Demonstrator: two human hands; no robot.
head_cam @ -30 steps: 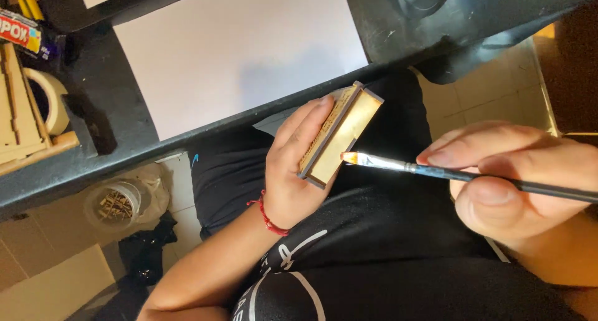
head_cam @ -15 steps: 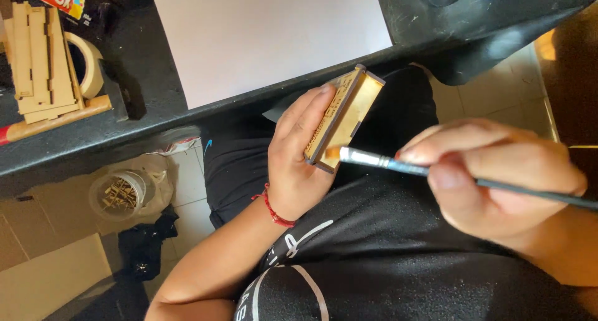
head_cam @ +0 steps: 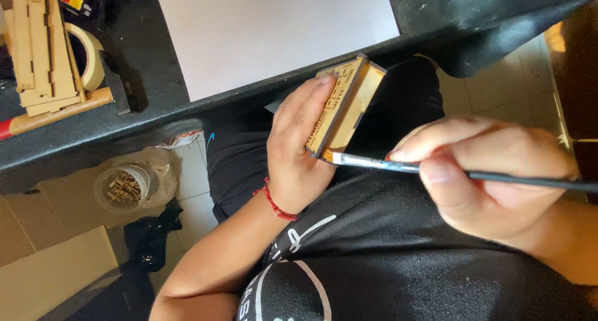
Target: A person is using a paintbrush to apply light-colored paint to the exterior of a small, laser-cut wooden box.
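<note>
Over my lap, just below the black table edge (head_cam: pixel 156 118), my left hand (head_cam: pixel 299 153) grips a small flat wooden piece (head_cam: pixel 346 109). Long axis runs diagonal: upper end points up-right toward the table, lower end down-left toward my palm. It sits tilted on edge, thin side facing right, engraved face under my fingers (head_cam: pixel 305 106). Fingers lie flat along that face, thumb hidden behind it. Left wrist has a red string bracelet (head_cam: pixel 277 206); forearm comes in from lower left.

Right hand (head_cam: pixel 486 177) is closed on a thin paintbrush (head_cam: pixel 436 170) in a pinch, thumb under, index on top. Brush lies near horizontal, handle running off right, bristle tip pointing left and touching the piece's lower corner.

On the table: white sheet (head_cam: pixel 274 28), stack of cut wooden parts (head_cam: pixel 40 53), roll of tape (head_cam: pixel 90 56) beside it. Below on the floor, clear jar (head_cam: pixel 124 187) of small wooden bits.
</note>
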